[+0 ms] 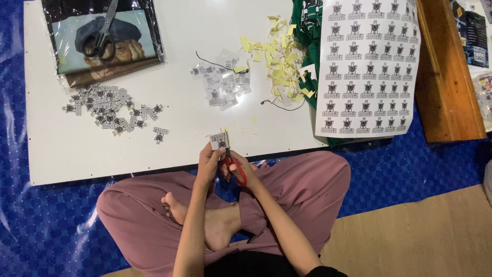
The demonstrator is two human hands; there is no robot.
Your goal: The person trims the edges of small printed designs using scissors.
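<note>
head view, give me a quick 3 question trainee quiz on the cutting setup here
1. True or false: the right hand holds the red-handled scissors.
2. What do the left hand fingers pinch? A) a yellow scrap B) a small printed sticker piece C) a black wire
3. Where does the second pair, the grey scissors, lie?

Key
1. True.
2. B.
3. On the wrapped portrait picture at the far left corner of the white board, above the pile of cut stickers.

bare white board (pixel 169 77) centre, cut-out piles (pixel 110 110) left, yellow scraps (pixel 279 61) right
</note>
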